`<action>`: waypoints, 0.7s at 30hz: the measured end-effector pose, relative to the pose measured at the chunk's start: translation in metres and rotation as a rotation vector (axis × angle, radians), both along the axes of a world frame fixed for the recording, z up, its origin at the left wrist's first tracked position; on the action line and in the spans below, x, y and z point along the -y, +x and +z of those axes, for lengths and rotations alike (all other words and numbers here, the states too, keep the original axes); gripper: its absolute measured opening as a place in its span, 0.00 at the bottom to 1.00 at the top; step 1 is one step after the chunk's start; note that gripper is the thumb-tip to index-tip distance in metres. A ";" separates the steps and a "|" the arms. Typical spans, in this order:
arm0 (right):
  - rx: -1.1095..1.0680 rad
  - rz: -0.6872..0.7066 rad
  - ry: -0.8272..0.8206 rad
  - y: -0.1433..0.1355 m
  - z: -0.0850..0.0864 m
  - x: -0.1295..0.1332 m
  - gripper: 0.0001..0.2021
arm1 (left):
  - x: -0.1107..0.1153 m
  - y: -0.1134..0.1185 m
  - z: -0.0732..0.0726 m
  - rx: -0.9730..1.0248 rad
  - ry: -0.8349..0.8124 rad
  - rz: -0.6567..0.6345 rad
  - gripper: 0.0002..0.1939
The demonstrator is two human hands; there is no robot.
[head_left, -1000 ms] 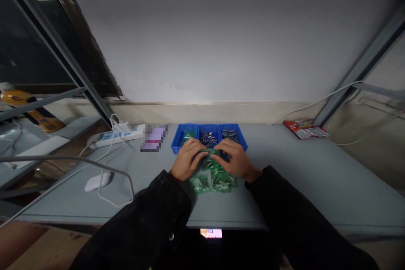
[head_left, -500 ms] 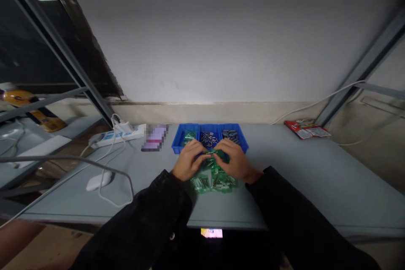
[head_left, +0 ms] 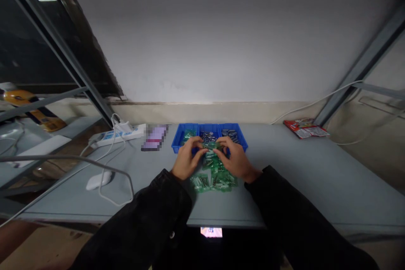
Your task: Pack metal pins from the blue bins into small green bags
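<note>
My left hand [head_left: 187, 158] and my right hand [head_left: 234, 158] face each other, both pinching a small green plastic bag [head_left: 210, 145] by its two ends. Below it on the table lie several filled green bags [head_left: 218, 177] with slim metal pieces inside. Just behind my hands stands a blue bin [head_left: 174, 148] with three compartments. Its left compartment holds green bags [head_left: 189, 134], the middle one small shiny metal pins [head_left: 208, 136], and the right one larger dark grey cylindrical pieces [head_left: 230, 135]. My fingers partly cover the front of the bin.
On the left of the table [head_left: 294, 190] are a white power strip [head_left: 122, 133], a pixelated phone [head_left: 154, 138], a white mouse-like object [head_left: 98, 180] and loose cables. A red packet [head_left: 306, 129] lies at the back right. A yellow-black power tool [head_left: 34, 107] rests on a neighbouring surface.
Both hands have turned slightly, and the green bag between them now sits a little higher and is stretched more level. The bin and the bags on the table stay where they were.
</note>
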State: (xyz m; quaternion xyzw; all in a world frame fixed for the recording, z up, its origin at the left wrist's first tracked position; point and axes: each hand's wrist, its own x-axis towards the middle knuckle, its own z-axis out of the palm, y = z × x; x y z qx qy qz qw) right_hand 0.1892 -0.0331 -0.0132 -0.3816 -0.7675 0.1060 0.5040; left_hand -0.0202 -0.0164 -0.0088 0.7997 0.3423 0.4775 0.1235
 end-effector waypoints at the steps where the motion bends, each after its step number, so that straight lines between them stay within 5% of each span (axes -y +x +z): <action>1: -0.032 0.000 -0.015 0.000 -0.001 0.000 0.12 | 0.000 0.000 0.000 0.008 -0.001 0.001 0.10; 7: -0.002 0.010 0.024 0.002 0.008 0.002 0.03 | -0.002 -0.001 0.005 -0.090 0.009 -0.040 0.07; 13: 0.056 -0.010 0.074 0.004 0.011 0.006 0.13 | -0.006 -0.005 0.006 -0.066 0.042 -0.001 0.07; 16: 0.044 -0.045 0.077 0.003 0.005 0.003 0.09 | -0.006 -0.005 0.007 -0.075 0.066 -0.017 0.05; 21: 0.057 -0.083 0.023 0.004 0.005 0.000 0.10 | -0.013 -0.009 0.009 0.016 0.059 0.159 0.08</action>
